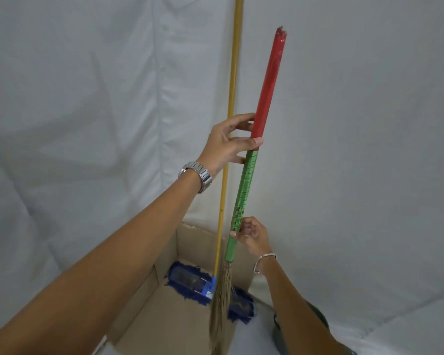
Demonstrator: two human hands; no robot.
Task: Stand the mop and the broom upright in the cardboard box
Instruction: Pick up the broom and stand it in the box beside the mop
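Observation:
The broom (244, 190) has a red upper handle, a green lower handle and dry straw bristles. It stands almost upright, its bristles hanging over the cardboard box (164, 254). My left hand (228, 142) pinches the handle where red meets green. My right hand (253, 235) grips the green part lower down. The mop (228, 139) has a yellow pole and a blue head. It stands upright in the box, its head on the box floor, its pole leaning on the white backdrop.
White cloth covers the wall and the floor all around the box. A dark shoe (280, 334) shows at the box's right side. The box is open at the top with brown flaps.

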